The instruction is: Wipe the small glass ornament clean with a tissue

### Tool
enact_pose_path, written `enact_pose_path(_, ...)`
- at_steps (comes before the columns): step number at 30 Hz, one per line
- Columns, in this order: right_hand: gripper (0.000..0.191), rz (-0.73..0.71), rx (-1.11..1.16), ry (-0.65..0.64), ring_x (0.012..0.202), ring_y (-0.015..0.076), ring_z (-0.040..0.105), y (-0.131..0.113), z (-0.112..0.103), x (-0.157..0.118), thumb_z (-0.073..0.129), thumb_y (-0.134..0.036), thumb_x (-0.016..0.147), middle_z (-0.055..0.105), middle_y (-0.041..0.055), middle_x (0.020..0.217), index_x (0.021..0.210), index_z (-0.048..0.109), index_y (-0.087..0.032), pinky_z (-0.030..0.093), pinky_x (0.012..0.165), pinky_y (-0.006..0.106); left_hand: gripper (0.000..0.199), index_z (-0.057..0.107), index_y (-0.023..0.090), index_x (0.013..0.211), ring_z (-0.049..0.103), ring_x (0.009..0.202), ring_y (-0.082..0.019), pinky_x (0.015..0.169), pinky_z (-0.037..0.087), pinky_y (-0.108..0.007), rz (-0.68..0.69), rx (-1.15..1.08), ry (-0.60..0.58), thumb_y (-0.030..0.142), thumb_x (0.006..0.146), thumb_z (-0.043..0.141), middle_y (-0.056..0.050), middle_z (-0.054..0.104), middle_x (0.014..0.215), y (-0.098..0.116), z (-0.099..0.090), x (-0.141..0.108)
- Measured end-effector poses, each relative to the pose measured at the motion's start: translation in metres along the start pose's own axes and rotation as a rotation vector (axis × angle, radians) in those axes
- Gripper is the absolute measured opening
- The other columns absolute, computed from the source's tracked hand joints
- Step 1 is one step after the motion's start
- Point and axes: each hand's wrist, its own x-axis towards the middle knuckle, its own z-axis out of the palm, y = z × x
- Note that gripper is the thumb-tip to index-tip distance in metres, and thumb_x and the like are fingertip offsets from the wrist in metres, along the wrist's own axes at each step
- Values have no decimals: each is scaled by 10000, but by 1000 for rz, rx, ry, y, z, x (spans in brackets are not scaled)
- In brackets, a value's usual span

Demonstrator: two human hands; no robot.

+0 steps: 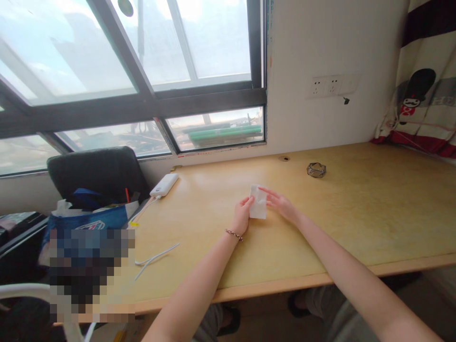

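Observation:
A small folded piece of white paper [258,209], perhaps a tissue, is held above the table, creased near its upper middle. My left hand [243,213] grips its left edge, with the thumb lying across the front. A braided bracelet circles that wrist. At the paper's right side is my right hand [281,205], its fingers stretched out and apart. The index fingertip touches the paper near the top right corner. Whether the lower fingers touch the edge, I cannot tell.
On the wooden table [356,209] lie a white power bank [164,185] with a cable, a white cord [156,256] and a dark, faceted ring-shaped object [316,170]. A blue bag [89,218] sits by a black chair [92,171] on the left. Wall sockets [326,86] are behind.

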Motion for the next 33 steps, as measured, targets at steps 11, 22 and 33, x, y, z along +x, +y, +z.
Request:
enact_pose_path(11, 431, 1, -77, -123, 1128, 220, 431, -1, 10, -4, 487, -507, 736, 501, 26, 1213, 1072, 577, -253, 317, 956, 383, 380, 640, 95, 872, 594, 636, -161, 589, 435, -253, -43, 7, -122, 409, 660, 609, -94, 658, 785, 5, 1, -4)
enact_pose_path(22, 470, 0, -16, -47, 1073, 213, 476, -3, 2, -3, 499, -471, 744, 517, 28, 1191, 1174, 479, -283, 358, 906, 390, 461, 635, 82, 855, 579, 637, -158, 563, 424, -233, -75, 117, -70, 492, 651, 581, -92, 653, 757, 4, 0, 0)
enact_pose_path(33, 446, -84, 39, 163, 1118, 206, 424, -9, -5, 1, 437, -462, 769, 452, 16, 1247, 1173, 476, -278, 380, 881, 343, 414, 609, 99, 816, 585, 632, -140, 606, 467, -247, -86, 114, -119, 478, 654, 588, -79, 635, 755, 5, -3, 0)
